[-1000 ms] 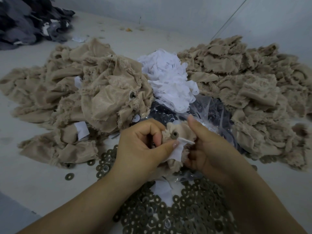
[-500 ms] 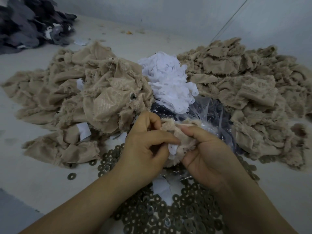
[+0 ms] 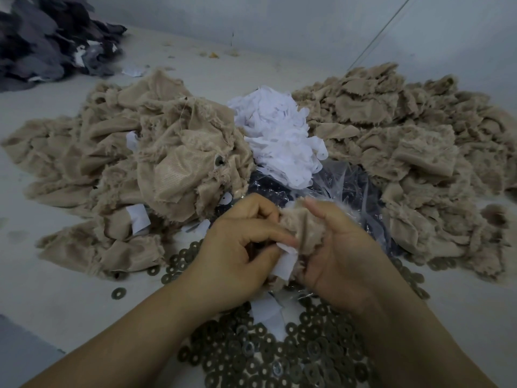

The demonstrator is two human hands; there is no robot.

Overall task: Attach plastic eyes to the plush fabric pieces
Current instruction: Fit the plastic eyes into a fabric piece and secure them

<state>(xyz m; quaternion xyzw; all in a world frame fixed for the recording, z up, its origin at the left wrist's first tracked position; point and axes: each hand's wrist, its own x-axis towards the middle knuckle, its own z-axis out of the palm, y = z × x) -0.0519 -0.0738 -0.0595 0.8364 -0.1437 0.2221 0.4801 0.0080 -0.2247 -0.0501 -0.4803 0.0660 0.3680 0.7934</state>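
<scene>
While we look down at the pale grey desk (image 3: 50, 312), we see both hands meeting at the centre of the view around one small beige plush fabric piece (image 3: 305, 228). Our left hand (image 3: 237, 253) has its fingers curled and pinches the piece's left edge, where a white paper slip (image 3: 285, 261) hangs down between the two hands. Our right hand (image 3: 338, 253) grips the piece from the right, thumb laid over its upper side and fingers curled beneath. Whether a plastic eye sits on this piece we cannot tell, since the fingers cover it.

At 6 o'clock of the hands lies a spread of dark round metal washers (image 3: 279, 357) on the desk, with one stray washer (image 3: 118, 293) at 9 o'clock. At 10 o'clock rises a heap of beige plush pieces (image 3: 156, 152), one showing a dark round fastener (image 3: 219, 161). At 12 o'clock sits a pile of white paper slips (image 3: 277, 135), and just below it a clear plastic bag of dark parts (image 3: 344, 186). At 2 o'clock spreads a second heap of beige plush pieces (image 3: 414, 135). Far off at 10 o'clock lies a mound of dark grey fabric (image 3: 47, 40)
</scene>
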